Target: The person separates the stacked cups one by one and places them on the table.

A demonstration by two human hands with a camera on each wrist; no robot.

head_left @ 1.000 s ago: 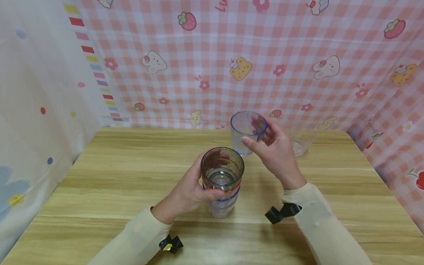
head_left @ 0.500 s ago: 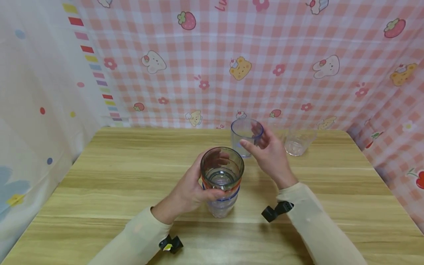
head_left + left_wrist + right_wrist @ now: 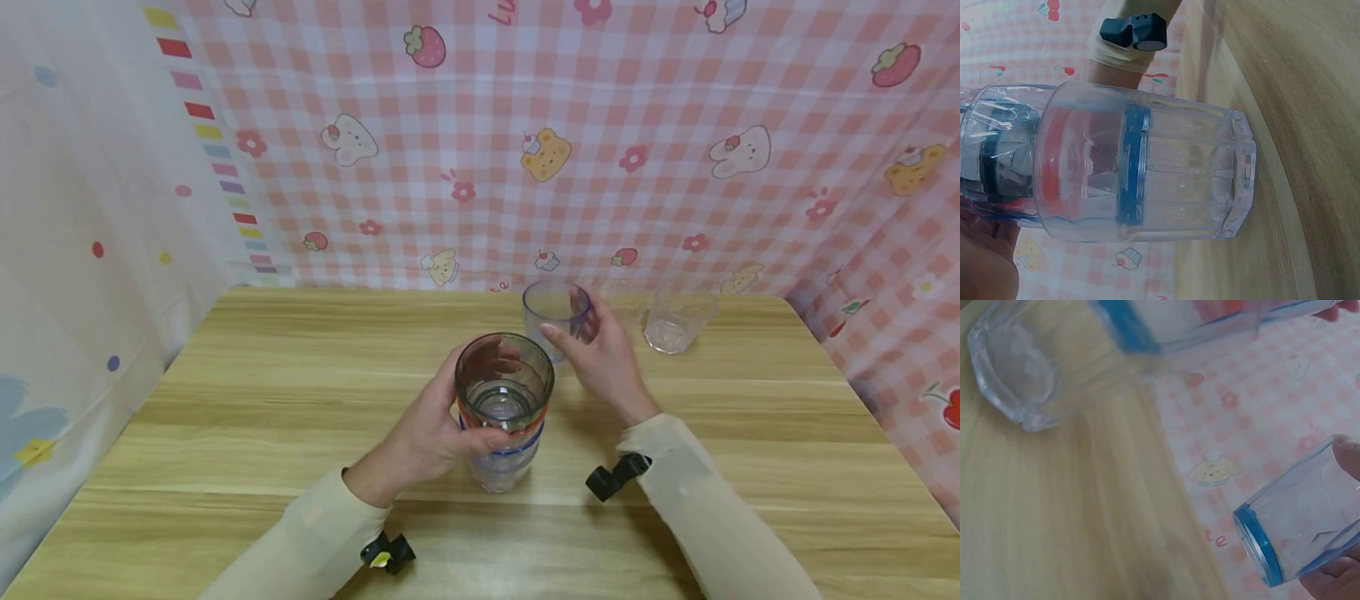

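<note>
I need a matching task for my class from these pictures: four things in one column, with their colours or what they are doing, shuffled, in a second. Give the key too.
Column one
1. Left hand
2. Right hand
3. Topmost stacked cup
4. Backdrop cloth

Column two
A. Smoky grey-green
B. Grips a single cup
C. Pink-and-white checks
D. Holds the cup stack

Right pairs: 1-D, 2-B, 3-A, 4-C

You have free tabletop [image 3: 300, 358] behind-left of the cup stack [image 3: 504, 402]; behind-right of it, the blue-rimmed cup [image 3: 550, 312], your right hand [image 3: 603, 354] and a clear cup [image 3: 678, 323] block your way.
</note>
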